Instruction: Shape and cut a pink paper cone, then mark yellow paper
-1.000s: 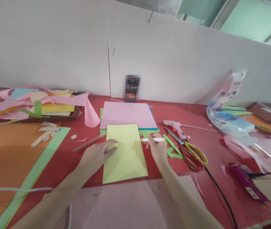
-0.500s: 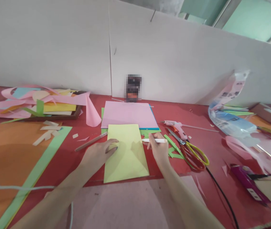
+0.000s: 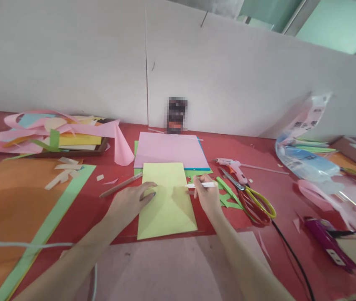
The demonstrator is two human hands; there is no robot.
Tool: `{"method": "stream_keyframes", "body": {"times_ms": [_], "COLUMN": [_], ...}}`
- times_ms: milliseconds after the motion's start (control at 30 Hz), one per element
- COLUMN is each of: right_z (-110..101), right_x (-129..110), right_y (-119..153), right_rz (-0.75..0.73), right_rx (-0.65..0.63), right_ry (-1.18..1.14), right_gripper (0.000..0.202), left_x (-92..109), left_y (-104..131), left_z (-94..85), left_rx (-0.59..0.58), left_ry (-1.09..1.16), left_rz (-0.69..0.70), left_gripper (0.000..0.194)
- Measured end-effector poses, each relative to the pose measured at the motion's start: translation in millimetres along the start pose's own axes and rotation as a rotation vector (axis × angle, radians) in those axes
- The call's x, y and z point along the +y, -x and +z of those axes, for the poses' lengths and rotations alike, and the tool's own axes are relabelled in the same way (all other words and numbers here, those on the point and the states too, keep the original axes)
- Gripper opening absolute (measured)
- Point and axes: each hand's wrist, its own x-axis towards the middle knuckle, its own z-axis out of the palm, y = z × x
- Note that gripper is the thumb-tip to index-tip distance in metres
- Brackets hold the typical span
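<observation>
A yellow-green sheet of paper [image 3: 167, 209] lies on the red table, its top edge by a pink sheet [image 3: 171, 149]. My left hand [image 3: 135, 198] rests on the sheet's left side, fingers apart, holding nothing. Closed around a white pen [image 3: 207, 184], my right hand [image 3: 207, 194] is at the sheet's right edge, and the pen's tip points left at that edge. Just beyond my left hand lies a brown pencil-like stick [image 3: 119, 186]. Green paper scraps [image 3: 228, 196] are right of my right hand.
Scissors [image 3: 254, 200] and a pink glue gun [image 3: 236, 167] lie to the right, with a purple power strip [image 3: 330, 244] farther right. A box of coloured paper [image 3: 101, 148] stands back left. Orange paper [image 3: 17, 200] covers the left. A plastic bag [image 3: 309, 163] lies back right.
My right hand and the white pen have shifted slightly left, with the tip now at the yellow-green sheet's edge. My left hand stays on the sheet. The view has shifted a little.
</observation>
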Motion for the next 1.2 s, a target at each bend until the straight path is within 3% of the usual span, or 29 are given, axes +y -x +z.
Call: {"method": "stream_keyframes", "body": {"times_ms": [533,833,1200], "right_z": [-1.6,-2.7,-2.0], "right_x": [6.4,-4.3,9.4], "right_y": [-2.2,-0.8,-3.0], "right_rz": [-0.001,-0.066,-0.023], "right_rx": [-0.036,0.069,0.023], "right_ry": [0.007,0.135,-0.009], "right_gripper": [0.033,0.034,0.031], "left_x": [1.0,2.0,0.8], "left_y": [-0.1,0.0,0.3], "left_z": [-0.4,-1.2,-0.4], "left_rx": [-0.006,-0.013,-0.011], "left_ry": [0.015,0.009,0.013], "left_rz": [-0.006,-0.015,0.003], "left_gripper": [0.034,0.035,0.035]}}
